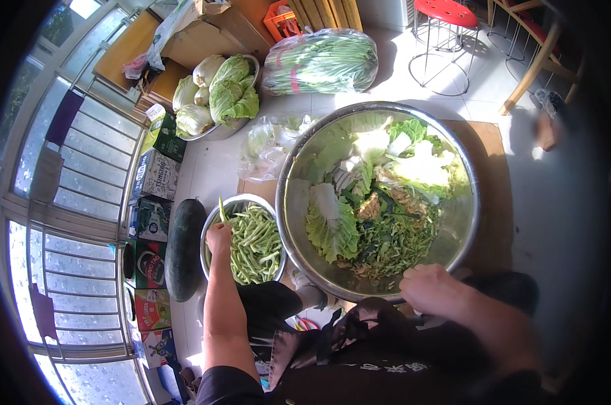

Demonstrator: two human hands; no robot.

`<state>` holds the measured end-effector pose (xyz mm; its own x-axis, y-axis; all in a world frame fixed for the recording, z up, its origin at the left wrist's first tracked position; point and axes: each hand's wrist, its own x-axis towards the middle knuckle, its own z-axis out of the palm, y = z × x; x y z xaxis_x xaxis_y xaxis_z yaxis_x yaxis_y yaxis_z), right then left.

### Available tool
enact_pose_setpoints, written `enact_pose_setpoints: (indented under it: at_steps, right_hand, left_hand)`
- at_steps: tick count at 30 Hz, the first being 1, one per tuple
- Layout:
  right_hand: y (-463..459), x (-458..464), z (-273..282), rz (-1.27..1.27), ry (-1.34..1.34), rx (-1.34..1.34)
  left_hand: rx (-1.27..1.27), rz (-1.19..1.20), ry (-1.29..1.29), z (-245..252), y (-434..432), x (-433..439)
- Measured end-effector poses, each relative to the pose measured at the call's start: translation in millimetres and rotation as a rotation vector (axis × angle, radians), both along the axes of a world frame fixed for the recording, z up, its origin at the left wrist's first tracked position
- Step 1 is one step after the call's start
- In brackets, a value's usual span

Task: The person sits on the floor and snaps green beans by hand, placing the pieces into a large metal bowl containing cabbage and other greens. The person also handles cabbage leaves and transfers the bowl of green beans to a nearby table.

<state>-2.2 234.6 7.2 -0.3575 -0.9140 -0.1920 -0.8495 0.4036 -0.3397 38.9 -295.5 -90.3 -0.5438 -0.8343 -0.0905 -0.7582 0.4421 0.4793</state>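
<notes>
My left hand (219, 238) is at the left side of a smaller metal bowl (207, 221) filled with green beans (254, 243). Between its fingertips a single green bean (222, 209) points away from me. My right hand (429, 286) is curled above the near rim of a large stainless steel basin (284, 217); whether its fingers hold anything is hidden. Inside the basin lie trimmings: chopped green bits (394, 243), a torn cabbage leaf (330, 223) on the left and pale cabbage leaves (422, 164) in bright sun at the far side.
A dark green winter melon (185, 250) lies left of the beans, beside drink cartons (151, 263) along the window. Beyond are a tub of napa cabbages (232, 91), a bagged bundle of long green stalks (320, 63) and a red stool (446, 13). Cardboard (487, 167) lies under the basin.
</notes>
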Motion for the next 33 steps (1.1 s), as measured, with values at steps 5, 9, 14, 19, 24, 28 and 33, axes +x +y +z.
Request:
enact_pose_setpoints:
  at_steps: [5,9,14,19,24,28,33]
  right_hand:
    - [5.3,6.4,27.7,-0.001,-0.068,-0.079]
    - [22.5,10.6,51.8,0.048,-0.11,-0.091]
    - [41.3,11.9,67.5,0.006,-0.002,-0.114]
    - [63.0,-11.0,85.6,-0.283,0.179,0.022]
    - [75.0,-32.5,103.7,-1.292,0.857,0.111]
    - [84.5,-40.5,93.6,-1.424,1.0,0.024]
    - [115.0,-19.2,93.2,-0.583,0.254,-0.104]
  left_hand:
    - [-0.329,0.192,-0.342,-20.0,-27.3,18.4]
    - [-0.332,0.083,-0.281,-16.1,11.5,-14.8]
    - [-0.391,-0.511,0.075,-35.5,128.8,-111.1]
    - [-0.21,-0.825,0.278,-42.5,267.7,-235.3]
    - [0.075,-0.989,-0.009,-54.4,385.3,-348.7]
    - [0.163,-0.976,-0.248,-97.2,451.6,-384.1]
    - [0.03,-1.258,-0.517,-148.5,480.0,-369.8]
